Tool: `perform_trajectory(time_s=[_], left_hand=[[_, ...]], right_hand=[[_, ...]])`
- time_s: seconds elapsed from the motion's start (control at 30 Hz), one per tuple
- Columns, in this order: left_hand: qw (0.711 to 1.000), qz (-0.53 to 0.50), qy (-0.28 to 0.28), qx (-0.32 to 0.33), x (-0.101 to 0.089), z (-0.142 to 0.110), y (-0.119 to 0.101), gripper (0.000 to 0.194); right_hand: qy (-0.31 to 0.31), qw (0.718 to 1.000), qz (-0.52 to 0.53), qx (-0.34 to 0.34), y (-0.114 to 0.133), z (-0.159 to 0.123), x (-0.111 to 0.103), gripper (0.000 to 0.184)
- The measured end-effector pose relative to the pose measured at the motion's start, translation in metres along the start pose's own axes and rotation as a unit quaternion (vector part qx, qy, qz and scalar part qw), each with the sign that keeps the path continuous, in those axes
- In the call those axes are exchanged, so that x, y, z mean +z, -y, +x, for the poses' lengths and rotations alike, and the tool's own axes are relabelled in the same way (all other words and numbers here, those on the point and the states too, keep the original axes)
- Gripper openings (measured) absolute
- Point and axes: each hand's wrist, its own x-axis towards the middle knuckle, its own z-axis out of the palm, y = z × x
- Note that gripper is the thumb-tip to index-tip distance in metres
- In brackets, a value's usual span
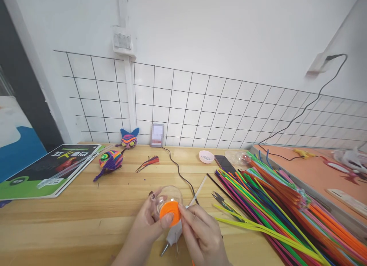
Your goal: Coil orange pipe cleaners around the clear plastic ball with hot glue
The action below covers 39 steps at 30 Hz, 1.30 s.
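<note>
Pale wooden tabletop (71, 227) runs up to a white wall (229, 36) behind black wire grid. Near its front, the left hand (143, 227) cradles a clear, round plastic ball (172, 191), its thumb pressing a flat, bright orange disc (169, 208) against the near side. The right hand's (205, 233) thumb and forefinger are pinched together at the disc's edge; its other fingers curl inward. Beneath and between them lies a white glue gun (174, 234) with a metal nozzle. If hot, that tip could burn a dipping wrist. Uneven thumb pressure might skew the disc, and the smooth, curved shell could slip if gripped loosely.
</note>
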Motion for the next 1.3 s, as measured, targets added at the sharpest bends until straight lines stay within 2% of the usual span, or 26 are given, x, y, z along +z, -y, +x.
perform_trajectory(time_s=[0.2,0.4,0.67,0.77,0.9,1.3], left_hand=[[1.000,0.002,0.009,0.009,0.004,-0.003,-0.005,0.059],[1.000,-0.011,0.029,-0.006,0.004,-0.002,-0.006,0.054],[0.996,-0.029,-0.014,-0.088,0.005,-0.013,-0.020,0.033],[0.995,-0.025,-0.004,-0.094,0.004,-0.012,-0.020,0.035],[0.995,-0.022,-0.020,-0.099,0.002,-0.007,-0.015,0.038],[0.996,-0.025,-0.009,-0.090,0.002,-0.005,-0.016,0.034]], right_hand=[[-0.002,1.000,0.020,0.004,0.001,0.002,0.001,0.041],[0.000,1.000,-0.008,-0.010,-0.001,0.001,0.002,0.039],[0.007,1.000,-0.025,-0.004,-0.002,0.000,0.003,0.039],[0.009,1.000,-0.022,0.008,-0.004,0.000,0.002,0.040],[0.005,1.000,-0.011,0.010,-0.005,0.001,0.001,0.040],[0.009,1.000,-0.008,0.011,-0.006,0.002,0.000,0.042]])
